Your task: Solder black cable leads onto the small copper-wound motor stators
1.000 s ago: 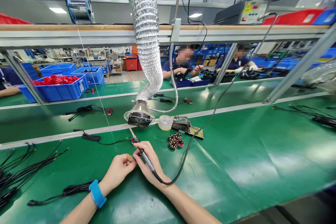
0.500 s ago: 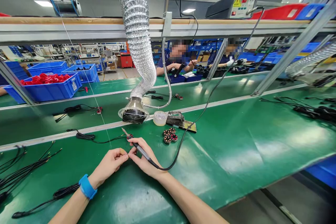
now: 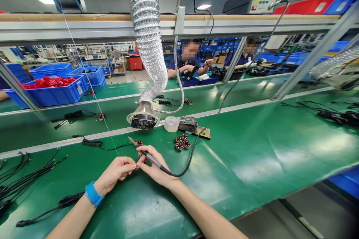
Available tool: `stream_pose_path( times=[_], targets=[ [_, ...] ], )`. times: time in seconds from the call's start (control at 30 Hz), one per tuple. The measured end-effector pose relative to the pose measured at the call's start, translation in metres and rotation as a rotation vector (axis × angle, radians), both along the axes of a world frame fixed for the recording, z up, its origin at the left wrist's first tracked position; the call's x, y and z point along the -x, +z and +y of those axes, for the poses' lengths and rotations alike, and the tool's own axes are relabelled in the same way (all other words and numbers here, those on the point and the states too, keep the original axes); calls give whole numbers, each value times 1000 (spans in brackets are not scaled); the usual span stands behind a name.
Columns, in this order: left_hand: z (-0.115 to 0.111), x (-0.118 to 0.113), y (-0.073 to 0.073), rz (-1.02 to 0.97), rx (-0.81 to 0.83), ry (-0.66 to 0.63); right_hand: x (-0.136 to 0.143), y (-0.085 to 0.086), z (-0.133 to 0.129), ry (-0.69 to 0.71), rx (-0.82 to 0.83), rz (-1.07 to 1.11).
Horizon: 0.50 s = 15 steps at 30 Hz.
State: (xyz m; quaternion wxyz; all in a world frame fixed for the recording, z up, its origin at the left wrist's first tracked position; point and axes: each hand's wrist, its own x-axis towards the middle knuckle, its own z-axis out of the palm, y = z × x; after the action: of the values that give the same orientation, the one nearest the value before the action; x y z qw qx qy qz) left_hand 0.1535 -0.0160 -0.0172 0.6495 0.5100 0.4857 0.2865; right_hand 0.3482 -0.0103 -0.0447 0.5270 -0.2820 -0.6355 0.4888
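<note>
Green and shiny, the bench top (image 3: 224, 183) spread out under our hands. Between our fingertips, just above the bench, was a small part (image 3: 137, 167), mostly hidden, so we could not tell how much of it was done. Our left hand (image 3: 113, 173) had its finger and thumb pinched shut, but we could not see what was in the pinch. Our right hand (image 3: 158, 174) gripped the soldering iron (image 3: 153, 159), and its tip pointed away from the small part.

Just past our hands lay a round part (image 3: 139, 143) with a black cable (image 3: 92, 143) running to it, so that one looked at least partly joined. To the right, four round parts (image 3: 186, 144) sat bunched up with no cables, so they looked not done yet. Loose cables (image 3: 33, 179) lay far to the left. Farther back, past the rail, two more round parts (image 3: 101, 116) had cables by them, and we guessed they were further along.
</note>
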Motion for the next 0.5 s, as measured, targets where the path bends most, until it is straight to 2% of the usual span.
stream_pose_path(
  times=[0.13, 0.3, 0.4, 0.5],
  targets=[
    [-1, -7, -6, -50, -14, 98, 2, 0, -4, -117, -192, -74],
    [-4, -17, -9, -65, -42, 243, 2, -3, -6, -180, -356, -184],
    [-2, -21, -13, -14, -99, 316, -1, -2, -5, -221, -347, -194],
    [5, -21, -18, 80, -152, 388, -7, 1, -2, -308, -230, -152]
  ],
)
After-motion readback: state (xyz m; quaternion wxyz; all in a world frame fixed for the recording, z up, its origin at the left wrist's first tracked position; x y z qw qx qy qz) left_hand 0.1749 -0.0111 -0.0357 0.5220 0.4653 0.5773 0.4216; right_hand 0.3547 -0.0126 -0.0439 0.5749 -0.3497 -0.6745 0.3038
